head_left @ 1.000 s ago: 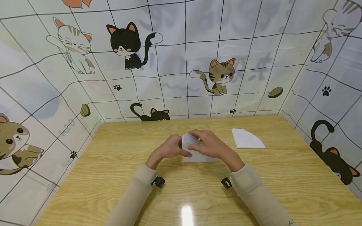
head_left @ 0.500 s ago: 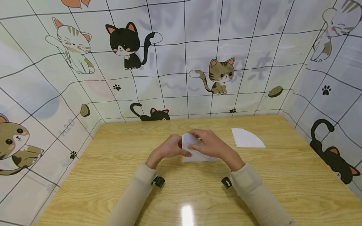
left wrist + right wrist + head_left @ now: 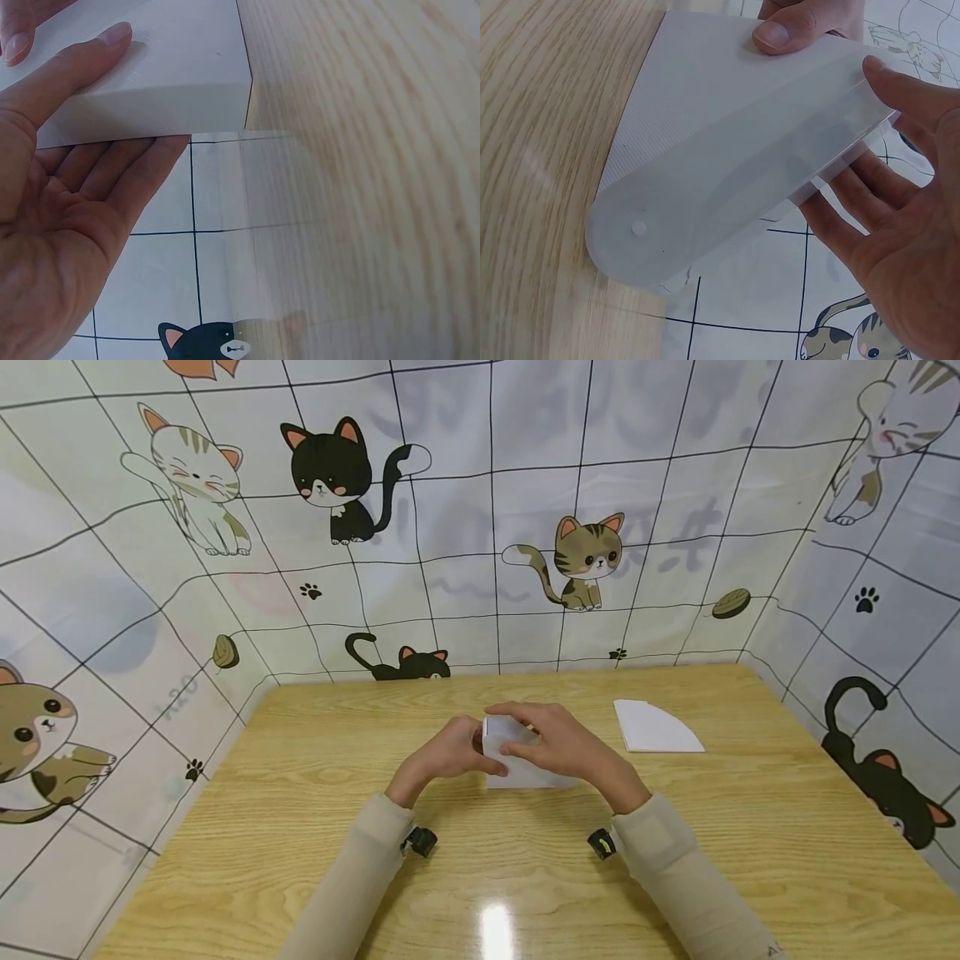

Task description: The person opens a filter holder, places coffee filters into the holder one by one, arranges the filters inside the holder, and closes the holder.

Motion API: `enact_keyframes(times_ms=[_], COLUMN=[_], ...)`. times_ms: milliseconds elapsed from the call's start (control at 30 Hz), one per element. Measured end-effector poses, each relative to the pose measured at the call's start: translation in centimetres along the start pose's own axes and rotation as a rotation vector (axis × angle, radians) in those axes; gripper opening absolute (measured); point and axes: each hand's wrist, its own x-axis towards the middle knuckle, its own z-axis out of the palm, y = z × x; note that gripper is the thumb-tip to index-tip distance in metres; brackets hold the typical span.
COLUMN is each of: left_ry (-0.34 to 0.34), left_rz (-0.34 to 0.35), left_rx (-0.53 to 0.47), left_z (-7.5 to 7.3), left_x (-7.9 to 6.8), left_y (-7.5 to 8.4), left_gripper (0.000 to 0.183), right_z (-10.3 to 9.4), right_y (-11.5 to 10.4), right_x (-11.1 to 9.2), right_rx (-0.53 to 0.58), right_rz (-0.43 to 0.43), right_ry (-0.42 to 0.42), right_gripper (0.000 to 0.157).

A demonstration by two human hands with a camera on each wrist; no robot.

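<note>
Near the middle of the table, both hands hold a white wedge-shaped box standing on its edge. My left hand grips its left end, the thumb lying on the broad face and the fingers behind the narrow side. A translucent plastic strip with a rounded end and a small round pivot lies over the box face in the right wrist view. My right hand holds the strip and box at the upper edge, thumb in front and fingers behind. Part of the box is hidden by the hands.
A white quarter-circle piece lies flat on the wooden table at the back right. Walls of cat-printed sheeting stand along the table's back and sides. Small black cameras are worn at both wrists.
The right hand's fingers have reached slightly left along the box's top, and the rounded translucent corner there now looks flatter. The left hand keeps its hold, and the quarter-circle piece stays put.
</note>
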Motion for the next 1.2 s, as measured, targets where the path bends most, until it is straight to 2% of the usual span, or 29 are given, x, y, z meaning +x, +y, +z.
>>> enact_keyframes(times_ms=[1200], left_ry=[0.003], left_rz=[0.011], left_rx=[0.01], left_z=[-0.08], left_x=[-0.02], left_y=[0.08], left_gripper=[0.025], right_z=[0.35], right_y=[-0.39], right_x=[0.2], right_rx=[-0.039], right_rz=[-0.035], right_ry=[0.085], right_gripper=[0.049])
